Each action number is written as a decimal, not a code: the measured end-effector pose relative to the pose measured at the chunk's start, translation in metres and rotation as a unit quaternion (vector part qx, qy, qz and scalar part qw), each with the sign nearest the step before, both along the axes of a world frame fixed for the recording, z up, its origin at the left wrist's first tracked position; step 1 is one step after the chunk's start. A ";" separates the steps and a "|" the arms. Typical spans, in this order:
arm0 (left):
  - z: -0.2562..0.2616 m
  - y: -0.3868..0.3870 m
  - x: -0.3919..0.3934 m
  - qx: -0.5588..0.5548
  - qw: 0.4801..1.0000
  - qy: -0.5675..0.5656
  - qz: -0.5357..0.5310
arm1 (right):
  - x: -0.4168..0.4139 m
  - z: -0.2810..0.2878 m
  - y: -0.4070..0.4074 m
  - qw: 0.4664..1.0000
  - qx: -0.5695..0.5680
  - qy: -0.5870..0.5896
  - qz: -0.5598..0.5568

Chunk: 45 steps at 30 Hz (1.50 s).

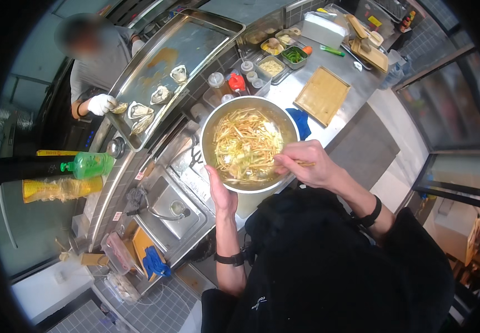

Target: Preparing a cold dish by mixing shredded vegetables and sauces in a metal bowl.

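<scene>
A large round metal bowl (250,99) with a pale rim is in front of me at the counter edge. Inside is a tangle of thin, pale yellow strips of food (244,143), wet and shiny. My left hand (222,192) grips the bowl's wall at the lower left, thumb up along the outside. In my right hand (308,162) is a slim wooden utensil (305,164), probably chopsticks, with its end hidden by my fingers and the bowl. That hand is over the bowl's right rim. A blue cloth (300,123) lies partly behind the bowl.
A wooden board (322,96) lies at right, near containers of cut greens (294,55) and squeeze bottles (236,83). Left are a steel sink (177,212) and green soap bottle (92,165). Across the ledge, a co-worker's gloved hand (101,104) touches an oyster on a metal tray (202,37).
</scene>
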<state>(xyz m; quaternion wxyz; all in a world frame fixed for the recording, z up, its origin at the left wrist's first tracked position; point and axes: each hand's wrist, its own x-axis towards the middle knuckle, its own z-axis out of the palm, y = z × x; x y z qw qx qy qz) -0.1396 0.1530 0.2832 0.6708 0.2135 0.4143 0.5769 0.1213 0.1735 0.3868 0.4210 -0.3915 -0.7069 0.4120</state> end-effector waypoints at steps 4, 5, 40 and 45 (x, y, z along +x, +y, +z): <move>-0.001 -0.006 -0.006 0.006 1.000 -0.012 -0.024 | 0.016 0.025 0.006 0.996 0.081 -0.023 0.011; 0.001 -0.009 -0.007 0.006 1.000 -0.011 -0.020 | 0.025 0.033 0.006 0.992 0.102 -0.060 0.033; 0.005 -0.023 -0.016 -0.009 1.000 -0.007 -0.017 | 0.024 0.018 0.007 0.996 -0.009 -0.081 -0.048; 0.005 -0.018 -0.015 -0.003 1.000 -0.013 -0.014 | 0.005 0.021 0.003 0.999 -0.026 -0.011 -0.043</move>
